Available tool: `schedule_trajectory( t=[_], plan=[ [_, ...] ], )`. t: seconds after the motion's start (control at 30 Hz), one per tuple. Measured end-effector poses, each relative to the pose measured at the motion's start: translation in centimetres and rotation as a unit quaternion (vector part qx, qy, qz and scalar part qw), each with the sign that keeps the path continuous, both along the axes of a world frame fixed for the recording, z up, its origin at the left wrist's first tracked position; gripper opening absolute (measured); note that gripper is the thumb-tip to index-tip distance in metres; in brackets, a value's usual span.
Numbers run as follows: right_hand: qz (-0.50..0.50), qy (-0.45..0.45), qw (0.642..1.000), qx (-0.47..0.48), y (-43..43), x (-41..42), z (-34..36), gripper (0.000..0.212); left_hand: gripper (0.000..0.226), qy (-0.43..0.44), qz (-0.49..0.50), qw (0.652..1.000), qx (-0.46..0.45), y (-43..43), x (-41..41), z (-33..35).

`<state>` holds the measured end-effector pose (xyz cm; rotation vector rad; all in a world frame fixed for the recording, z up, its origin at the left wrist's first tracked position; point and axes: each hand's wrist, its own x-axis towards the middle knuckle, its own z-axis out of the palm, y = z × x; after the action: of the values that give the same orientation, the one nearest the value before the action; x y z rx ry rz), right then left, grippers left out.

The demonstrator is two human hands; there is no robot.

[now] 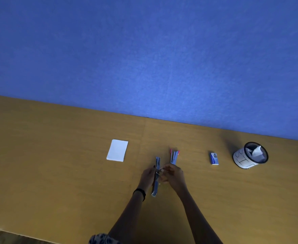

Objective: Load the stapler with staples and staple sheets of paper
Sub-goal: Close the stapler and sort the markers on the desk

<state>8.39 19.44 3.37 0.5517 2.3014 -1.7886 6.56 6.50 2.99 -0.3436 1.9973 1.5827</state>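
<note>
A blue-grey stapler (155, 189) lies swung open in a long line on the wooden table (56, 173), pointing away from me. My left hand (148, 176) grips it at its middle from the left. My right hand (173, 175) is beside it on the right, fingertips curled over the stapler's open channel. They pinch a small shiny piece that looks like a strip of staples (160, 170); it is too small to be sure. A small blue staple box (214, 158) lies to the right. A white stack of paper (117, 150) lies to the left.
A second stapler with pink ends (174, 156) lies just beyond my right hand. A black mesh cup (251, 154) wrapped in white paper, with crumpled paper inside, stands at the far right. A blue wall (144, 59) closes the table's far edge.
</note>
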Motion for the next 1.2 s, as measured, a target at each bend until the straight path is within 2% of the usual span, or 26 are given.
schedule_trajectory(
  t=[0.23, 0.43, 0.67, 0.83, 1.2],
  plan=[
    [-0.006, -0.019, 0.999, -0.036, -0.3, -0.2, 0.3, 0.008, 0.034, -0.017, 0.042, 0.999, 0.023, 0.2, -0.3, 0.5],
    [-0.026, 0.026, 0.999, -0.035, -0.6, -0.4, 0.9, 0.010, 0.038, -0.022, 0.070, 0.996, 0.051, 0.6, -0.1, 0.8],
    [-0.057, 0.072, 0.996, 0.005, -0.6, -0.5, 1.1, 0.020, 0.036, -0.024, 0.076, 0.993, 0.083, 0.8, 0.2, 1.3],
    [-0.098, 0.087, 0.991, 0.023, -0.4, -0.5, 0.9, 0.004, 0.027, -0.026, 0.056, 0.992, 0.114, 1.2, 0.3, 1.7],
    [-0.090, 0.078, 0.990, 0.077, 0.1, -1.1, 1.0, 0.005, 0.029, -0.019, 0.044, 0.992, 0.121, 1.6, 0.2, 2.0]
  ],
)
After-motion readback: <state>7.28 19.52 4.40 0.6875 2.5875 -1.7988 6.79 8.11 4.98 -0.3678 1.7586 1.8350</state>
